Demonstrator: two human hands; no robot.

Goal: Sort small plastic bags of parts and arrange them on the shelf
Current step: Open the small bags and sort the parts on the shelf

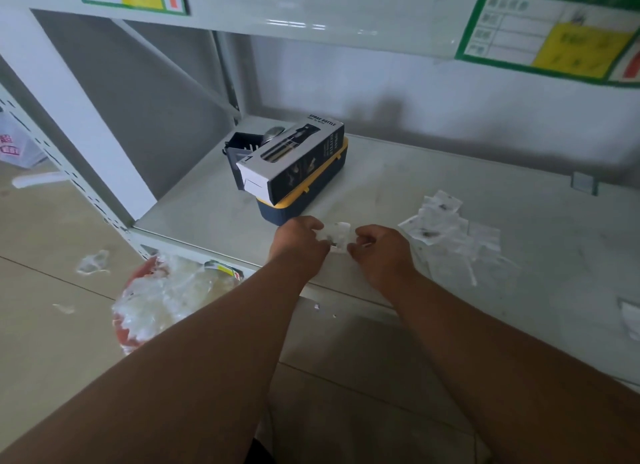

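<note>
A small clear plastic bag (pixel 336 236) with dark parts inside is pinched between both hands over the front of the white shelf (pixel 214 203). My left hand (pixel 299 241) grips its left edge and my right hand (pixel 379 252) grips its right edge. To the right on the shelf lies a spread of several similar small bags (pixel 446 235), overlapping in rows. One more bag (pixel 630 319) lies near the right edge of the view.
A spray bottle box (pixel 294 158) rests on a blue and yellow case (pixel 308 193) behind my hands, with a dark basket (pixel 242 144) beside it. Below left, a red basin (pixel 166 300) holds crumpled clear plastic. Plastic scraps (pixel 92 262) lie on the floor.
</note>
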